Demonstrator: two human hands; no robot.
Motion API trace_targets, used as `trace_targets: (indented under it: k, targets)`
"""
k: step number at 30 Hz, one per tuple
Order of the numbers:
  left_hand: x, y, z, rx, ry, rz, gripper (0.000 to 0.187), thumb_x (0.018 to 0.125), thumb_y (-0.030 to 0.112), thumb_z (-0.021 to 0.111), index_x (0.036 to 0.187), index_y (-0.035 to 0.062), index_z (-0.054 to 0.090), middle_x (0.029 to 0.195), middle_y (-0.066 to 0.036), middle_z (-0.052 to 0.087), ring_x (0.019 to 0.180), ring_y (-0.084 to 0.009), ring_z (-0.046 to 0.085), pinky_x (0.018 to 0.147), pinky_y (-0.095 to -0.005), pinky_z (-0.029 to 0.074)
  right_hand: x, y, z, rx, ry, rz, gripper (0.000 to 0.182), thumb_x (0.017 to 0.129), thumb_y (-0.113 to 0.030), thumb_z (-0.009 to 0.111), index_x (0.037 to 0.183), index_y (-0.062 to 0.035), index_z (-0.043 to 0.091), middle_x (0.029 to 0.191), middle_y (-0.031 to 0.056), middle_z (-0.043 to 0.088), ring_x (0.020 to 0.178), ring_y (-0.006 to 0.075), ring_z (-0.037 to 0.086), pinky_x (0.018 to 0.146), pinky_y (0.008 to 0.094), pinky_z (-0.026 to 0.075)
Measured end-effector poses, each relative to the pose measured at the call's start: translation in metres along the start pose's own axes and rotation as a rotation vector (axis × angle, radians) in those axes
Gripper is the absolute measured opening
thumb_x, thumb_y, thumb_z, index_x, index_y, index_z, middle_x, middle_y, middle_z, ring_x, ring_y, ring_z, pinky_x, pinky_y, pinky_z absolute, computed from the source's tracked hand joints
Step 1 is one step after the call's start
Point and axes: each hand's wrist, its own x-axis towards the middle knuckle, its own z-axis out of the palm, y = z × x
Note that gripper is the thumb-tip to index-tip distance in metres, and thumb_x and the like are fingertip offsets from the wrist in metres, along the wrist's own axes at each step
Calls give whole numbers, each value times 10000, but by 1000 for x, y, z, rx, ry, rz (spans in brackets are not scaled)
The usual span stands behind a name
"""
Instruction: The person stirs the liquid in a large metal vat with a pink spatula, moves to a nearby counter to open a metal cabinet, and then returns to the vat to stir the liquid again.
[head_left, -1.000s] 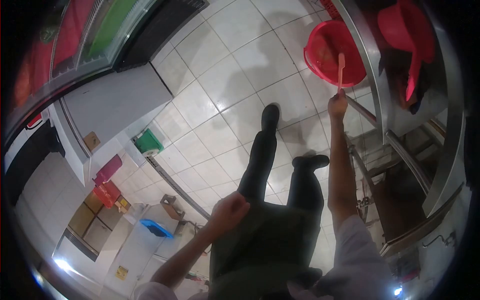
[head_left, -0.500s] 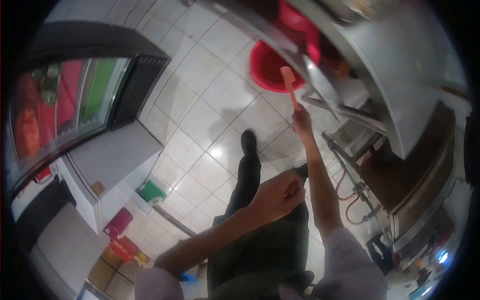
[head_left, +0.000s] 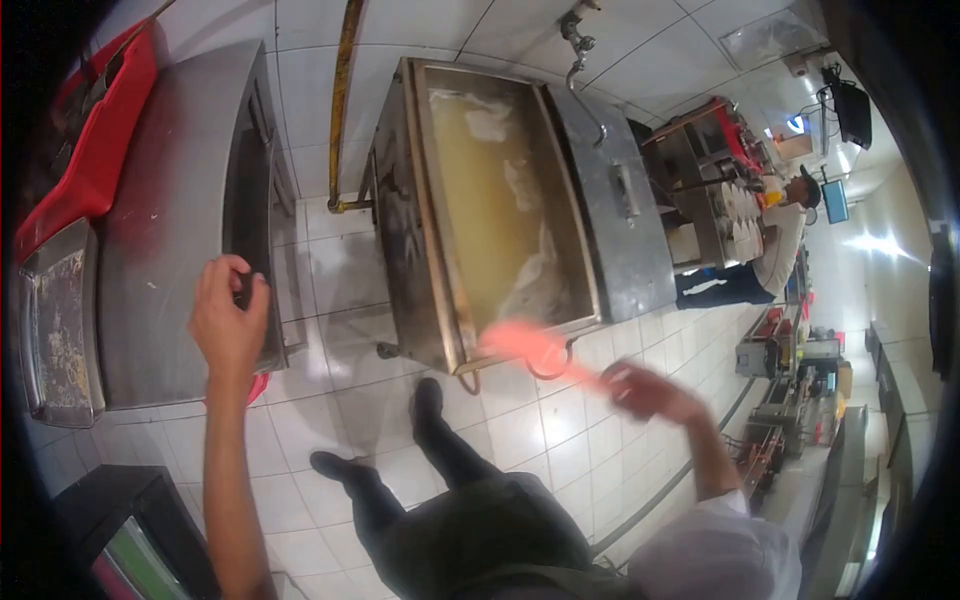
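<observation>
My right hand (head_left: 650,392) grips the handle of a pink-orange spatula (head_left: 525,345), whose wide head is smeared by motion. The head overlaps the near corner of a steel tank (head_left: 452,330) in this view. Cloudy yellowish liquid (head_left: 480,200) with patches of white foam lies inside the tank. On the left, my left hand (head_left: 230,315) is raised in front of a steel table's edge, fingers loosely curled, thumb apart and nothing in it.
The steel table (head_left: 175,230) bears a red crate (head_left: 110,130) and a worn metal tray (head_left: 65,320). A tap (head_left: 578,45) hangs on the wall above the tank. Farther right, a person (head_left: 775,250) stands by stacked white items (head_left: 740,220). White tiles (head_left: 350,340) cover the floor.
My view has swung from the red basin and glass-fronted cabinet to the steel tank. The spatula has left the basin, still in my right hand. My left hand has moved out to the left.
</observation>
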Motion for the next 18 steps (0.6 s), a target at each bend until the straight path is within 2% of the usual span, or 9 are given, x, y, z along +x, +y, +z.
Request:
trace_targets:
  k: [2, 4, 6, 8, 10, 12, 14, 18]
  targets:
    - [19, -3, 6, 124, 21, -45, 163, 831, 144, 676, 941, 120, 559, 829, -53, 542, 741, -256, 567, 660, -380, 467, -13, -28, -77, 10, 266, -119, 320, 991, -196, 576, 1299, -121, 534, 826, -40, 543, 630, 37, 462, 526, 199, 371]
    - [36, -13, 17, 175, 56, -97, 172, 848, 186, 670, 956, 132, 547, 838, -58, 575, 753, -284, 592, 667, -417, 475, 27, -71, -134, -633, 494, -335, 315, 990, -159, 564, 1293, -80, 602, 865, -15, 575, 719, 72, 510, 616, 258, 454]
    - [48, -29, 24, 278, 24, -143, 189, 860, 200, 670, 972, 131, 535, 846, -78, 614, 778, -320, 623, 674, -449, 480, 81, -122, -171, -925, 557, -380, 271, 978, -154, 573, 1218, -68, 666, 846, 70, 665, 760, 139, 616, 672, 316, 499]
    - [50, -38, 27, 355, 7, -187, 199, 870, 212, 671, 981, 133, 526, 853, -95, 646, 800, -350, 645, 675, -470, 483, 154, -159, -205, -1236, 572, -694, 248, 973, -172, 557, 1138, -67, 710, 930, 164, 715, 855, 292, 691, 759, 415, 533]
    - [52, -37, 30, 397, 9, -204, 203, 877, 220, 674, 982, 136, 522, 859, -108, 671, 819, -376, 657, 672, -481, 484, 232, -210, -230, -1605, 549, -663, 286, 961, -244, 554, 1136, -80, 709, 1022, 173, 707, 932, 407, 662, 829, 486, 528]
    - [52, -31, 30, 414, 1, -213, 201, 881, 225, 673, 980, 136, 522, 859, -105, 673, 823, -374, 658, 672, -476, 488, 293, -257, -232, -1666, 553, -530, 326, 951, -302, 549, 1128, -78, 706, 1012, 158, 708, 920, 411, 656, 829, 485, 534]
    - [54, -30, 29, 422, 2, -212, 203, 882, 229, 675, 973, 135, 519, 861, -101, 676, 824, -375, 658, 670, -474, 491, 332, -291, -231, -1791, 505, -611, 302, 913, -315, 601, 1071, -87, 721, 1012, 164, 709, 927, 396, 673, 821, 483, 543]
    - [55, -31, 29, 410, -27, -241, 214, 894, 251, 672, 968, 127, 513, 855, -114, 668, 817, -388, 649, 678, -478, 484, 380, -325, -237, -1935, 635, -467, 259, 871, -329, 651, 947, -98, 740, 995, 177, 710, 926, 381, 690, 807, 482, 554]
